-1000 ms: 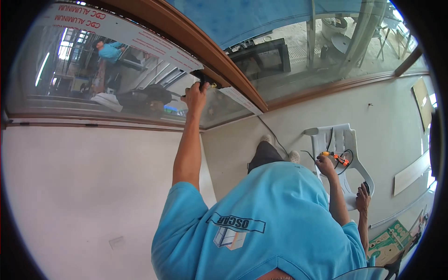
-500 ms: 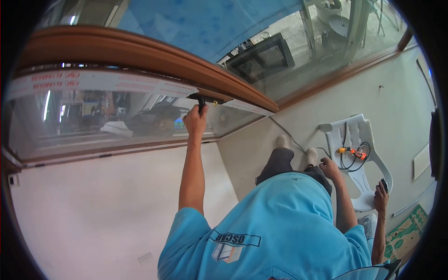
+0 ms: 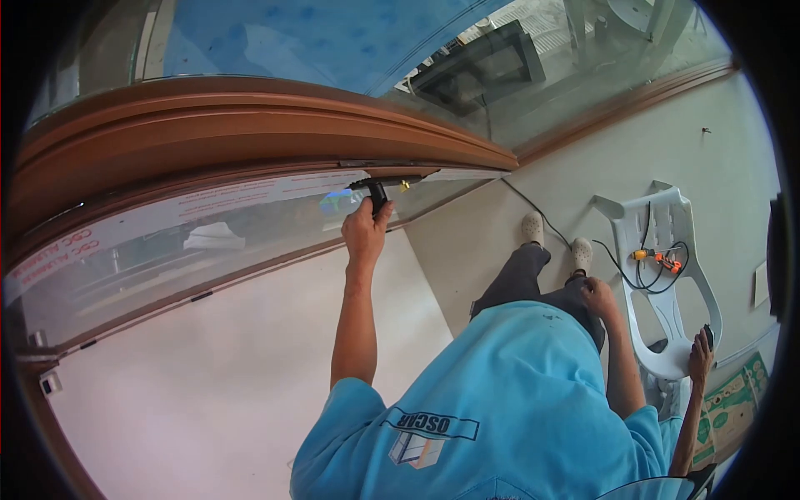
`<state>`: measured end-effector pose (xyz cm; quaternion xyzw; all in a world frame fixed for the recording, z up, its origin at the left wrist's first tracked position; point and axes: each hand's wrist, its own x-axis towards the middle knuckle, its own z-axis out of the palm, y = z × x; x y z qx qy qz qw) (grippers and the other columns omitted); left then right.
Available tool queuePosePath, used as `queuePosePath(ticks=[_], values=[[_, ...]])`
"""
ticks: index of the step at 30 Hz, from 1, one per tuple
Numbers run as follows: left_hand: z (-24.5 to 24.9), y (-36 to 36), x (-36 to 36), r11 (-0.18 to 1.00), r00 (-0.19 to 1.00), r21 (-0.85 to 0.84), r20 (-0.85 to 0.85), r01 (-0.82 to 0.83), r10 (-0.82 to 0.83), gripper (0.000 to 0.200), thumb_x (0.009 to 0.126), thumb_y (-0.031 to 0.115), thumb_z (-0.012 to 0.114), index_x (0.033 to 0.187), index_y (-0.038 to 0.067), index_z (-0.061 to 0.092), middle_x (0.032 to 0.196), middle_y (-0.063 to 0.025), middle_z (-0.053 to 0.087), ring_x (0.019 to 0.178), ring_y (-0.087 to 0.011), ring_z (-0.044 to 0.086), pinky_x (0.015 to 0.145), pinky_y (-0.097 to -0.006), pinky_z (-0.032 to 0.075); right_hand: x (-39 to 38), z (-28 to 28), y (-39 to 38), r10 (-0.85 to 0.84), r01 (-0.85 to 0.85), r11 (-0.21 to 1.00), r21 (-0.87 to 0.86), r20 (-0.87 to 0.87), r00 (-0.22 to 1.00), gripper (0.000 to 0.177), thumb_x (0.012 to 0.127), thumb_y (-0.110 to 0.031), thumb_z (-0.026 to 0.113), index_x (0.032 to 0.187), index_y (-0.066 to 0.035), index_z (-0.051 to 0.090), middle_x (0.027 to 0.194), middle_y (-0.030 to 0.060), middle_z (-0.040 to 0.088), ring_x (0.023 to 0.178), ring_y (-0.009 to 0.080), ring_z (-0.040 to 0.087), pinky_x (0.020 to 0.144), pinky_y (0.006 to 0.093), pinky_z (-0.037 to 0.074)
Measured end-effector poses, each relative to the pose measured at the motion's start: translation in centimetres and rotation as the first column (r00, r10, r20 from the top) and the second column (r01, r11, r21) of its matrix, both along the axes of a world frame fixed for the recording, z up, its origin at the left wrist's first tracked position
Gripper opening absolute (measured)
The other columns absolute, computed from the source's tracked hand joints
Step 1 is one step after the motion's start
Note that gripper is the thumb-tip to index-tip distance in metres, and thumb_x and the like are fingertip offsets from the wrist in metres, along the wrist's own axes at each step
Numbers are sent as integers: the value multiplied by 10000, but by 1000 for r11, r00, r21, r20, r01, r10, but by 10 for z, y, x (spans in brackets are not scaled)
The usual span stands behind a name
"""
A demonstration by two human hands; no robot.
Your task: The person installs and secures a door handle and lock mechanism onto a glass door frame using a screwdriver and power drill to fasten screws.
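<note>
My left hand point(image 3: 364, 237) is closed round the black handle point(image 3: 378, 197) of a tool. The tool's dark bar, with a small brass-coloured part point(image 3: 405, 186), lies against the underside of the brown window frame point(image 3: 275, 133). Beside it, white tape with red print point(image 3: 200, 200) runs along the top of the lower glass. My right hand point(image 3: 598, 298) is low beside my dark trouser leg, its fingers curled; what they hold, if anything, is hidden.
A white plastic chair point(image 3: 708, 292) carries an orange and yellow tool point(image 3: 667, 262) with a black cable. Another person's hand point(image 3: 700, 358) is at the chair with a black object. A dark framed panel point(image 3: 483, 67) shows through the upper glass. Green patterned board point(image 3: 732, 412) lies lower right.
The view has shifted, so the chair, feet and window frame appear displaced. My left hand still grips the handle against the frame; my right hand stays by my leg.
</note>
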<state>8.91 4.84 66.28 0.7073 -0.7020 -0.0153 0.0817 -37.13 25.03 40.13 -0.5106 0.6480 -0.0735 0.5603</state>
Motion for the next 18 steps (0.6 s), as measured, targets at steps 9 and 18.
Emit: queuePosePath(ticks=[9, 18], values=[[15, -5, 3, 982, 995, 189, -98, -10, 29, 473, 885, 499, 666, 790, 40, 607, 644, -164, 645, 643, -392, 642, 587, -442, 487, 42, 4, -48, -39, 31, 993, -118, -66, 997, 331, 852, -212, 607, 1095, 9, 646, 972, 243, 684, 932, 403, 660, 838, 462, 505], [16, -8, 17, 960, 992, 280, -127, 22, 14, 487, 882, 511, 673, 788, 37, 616, 624, -109, 645, 580, -307, 632, 579, -383, 479, 109, 40, -74, 14, -15, 999, -29, -45, 999, 356, 867, -211, 594, 1146, 6, 631, 1049, 231, 682, 1005, 384, 649, 886, 447, 495]])
